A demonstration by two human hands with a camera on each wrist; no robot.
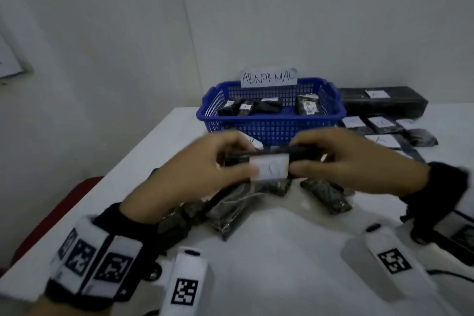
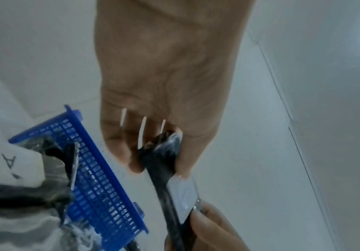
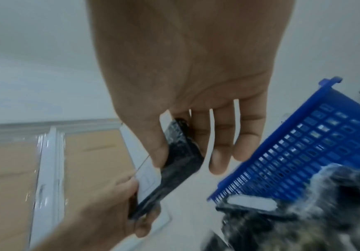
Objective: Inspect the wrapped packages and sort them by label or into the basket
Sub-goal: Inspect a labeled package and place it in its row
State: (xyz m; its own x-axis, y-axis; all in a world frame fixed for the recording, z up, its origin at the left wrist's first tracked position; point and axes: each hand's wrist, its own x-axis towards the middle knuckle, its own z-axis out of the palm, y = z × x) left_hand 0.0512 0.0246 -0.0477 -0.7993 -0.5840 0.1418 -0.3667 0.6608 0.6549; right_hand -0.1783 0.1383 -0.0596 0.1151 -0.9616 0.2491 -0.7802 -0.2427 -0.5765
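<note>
left hand and right hand: fingers pinch package ends above counter | risk: blurred label misread, wrongly put in basket

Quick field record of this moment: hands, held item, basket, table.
left hand: grips the left end of the held package
right hand: grips its right end
held package: black wrap, white label, writing blurred
basket: blue, signed ABNORMAL, several black packages inside
table: loose packages below the hands, labelled ones at right
</note>
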